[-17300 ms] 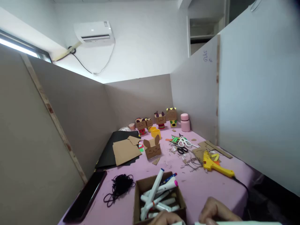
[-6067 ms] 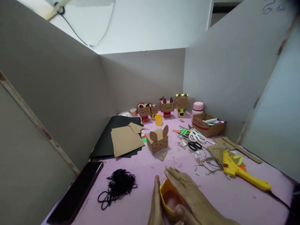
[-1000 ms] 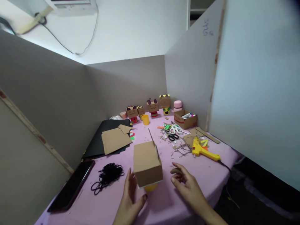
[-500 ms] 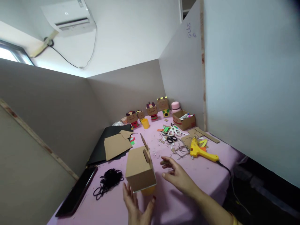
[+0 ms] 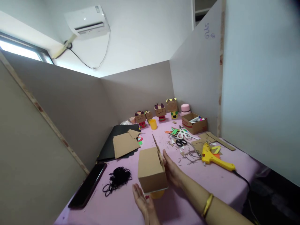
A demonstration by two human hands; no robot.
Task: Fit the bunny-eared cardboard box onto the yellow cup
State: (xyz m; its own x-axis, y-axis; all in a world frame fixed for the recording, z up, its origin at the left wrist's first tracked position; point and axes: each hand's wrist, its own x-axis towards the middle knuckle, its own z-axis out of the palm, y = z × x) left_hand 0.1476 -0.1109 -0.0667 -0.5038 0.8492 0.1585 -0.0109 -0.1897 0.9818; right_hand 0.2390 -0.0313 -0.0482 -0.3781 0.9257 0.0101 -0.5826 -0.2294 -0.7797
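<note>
A cardboard box (image 5: 151, 170) sits on a yellow cup (image 5: 157, 194), whose lower part shows beneath it. Thin cardboard ear-shaped pieces (image 5: 157, 144) stand up along the box's right edge. My right hand (image 5: 172, 171) lies along the right side of the box, fingers stretched out and partly hidden behind it; firm contact cannot be made out. Below the box's near left corner, my left hand (image 5: 144, 201) is open, palm up, its thumb close to the cup. Left of the box lies a tangled bundle of black cord (image 5: 118, 179).
A yellow glue gun (image 5: 217, 159) with its cable lies to the right. Scissors (image 5: 184, 134) and paper scraps are behind it, near a carton of markers (image 5: 194, 123). Cardboard sheets (image 5: 125, 145) and a black tablet-like slab (image 5: 87, 186) lie left. Several cardboard-headed figures (image 5: 160, 111) stand at the back.
My right hand has moved in from the right to the box's side. My left hand stays open near the cup. The whole view has shifted, so the scene sits further right.
</note>
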